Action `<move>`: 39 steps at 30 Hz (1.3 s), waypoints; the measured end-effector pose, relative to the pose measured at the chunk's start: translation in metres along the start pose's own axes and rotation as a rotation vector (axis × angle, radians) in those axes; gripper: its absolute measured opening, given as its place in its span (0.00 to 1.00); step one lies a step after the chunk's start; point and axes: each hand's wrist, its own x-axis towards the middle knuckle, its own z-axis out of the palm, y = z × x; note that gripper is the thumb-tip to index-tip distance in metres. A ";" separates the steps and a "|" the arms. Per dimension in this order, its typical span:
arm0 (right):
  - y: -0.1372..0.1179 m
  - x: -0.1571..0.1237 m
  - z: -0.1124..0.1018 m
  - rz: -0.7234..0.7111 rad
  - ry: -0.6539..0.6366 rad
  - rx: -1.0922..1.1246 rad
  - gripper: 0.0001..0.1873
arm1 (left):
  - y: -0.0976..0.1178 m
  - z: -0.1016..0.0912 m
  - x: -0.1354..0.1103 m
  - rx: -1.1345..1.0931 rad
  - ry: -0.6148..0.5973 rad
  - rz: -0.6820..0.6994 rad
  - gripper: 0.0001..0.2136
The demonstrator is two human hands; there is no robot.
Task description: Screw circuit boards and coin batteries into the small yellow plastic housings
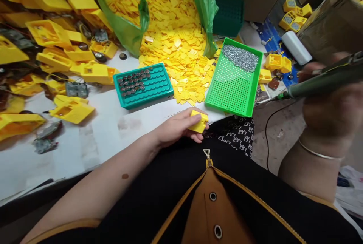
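Observation:
My left hand (177, 125) is closed around a small yellow plastic housing (200, 123), with the thumb lying on its top, just over my lap. At the far right, my right hand (330, 110) is smeared by motion and grips a dark green electric screwdriver (317, 79), its tip pointing left. Between the two hands lies a bright green perforated tray (229, 91) with a heap of small silver screws (241, 58) at its far end. Beyond my left hand sits a teal slotted tray (157, 85) holding rows of small round metal parts (133, 83).
An open green bag (121, 13) spills flat yellow pieces (176, 40) over the table. Yellow housings with wires (53, 55) pile up at left. Cardboard boxes (326, 21), a white roll (296, 47) and more yellow housings (276, 62) stand at right. A dark cable (268, 134) hangs there.

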 end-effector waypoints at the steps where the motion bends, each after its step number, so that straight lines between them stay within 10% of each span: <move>1: 0.004 0.004 -0.001 0.038 0.031 0.090 0.12 | 0.001 0.004 0.009 0.027 -0.023 -0.033 0.17; 16: 0.035 0.053 0.118 -0.032 -0.050 0.407 0.16 | 0.004 -0.003 0.023 -0.147 -0.052 -0.045 0.17; 39: 0.051 0.050 0.138 -0.155 0.057 0.439 0.10 | 0.004 -0.004 0.022 -0.174 -0.068 -0.045 0.20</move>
